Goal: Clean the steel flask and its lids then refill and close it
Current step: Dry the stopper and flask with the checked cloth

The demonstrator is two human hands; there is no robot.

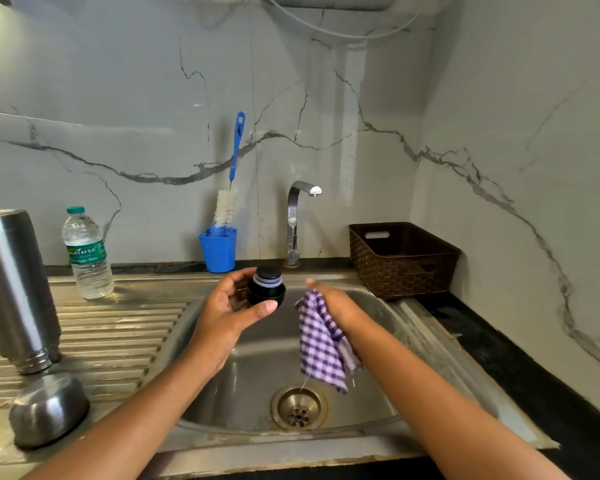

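Standing mouth-down on the drainboard at far left: steel flask (pixel 14 289), steel cap (pixel 49 408) dome-up just below it, water bottle (pixel 88 254) behind. Frame centre, over the sink (pixel 243 393): left hand (pixel 222 313) curled round the black inner lid (pixel 266 289), right hand (pixel 336 306) beside it, apart, gripping a purple checked cloth (pixel 321 344) that hangs into the basin. Brown basket (pixel 402 261) on the counter (pixel 499 358) at right.

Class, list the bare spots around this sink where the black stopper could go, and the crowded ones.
Free: the ridged drainboard between steel flask and sink basin; the black counter in front of the brown basket. Crowded: back ledge, with water bottle, blue cup, tap.
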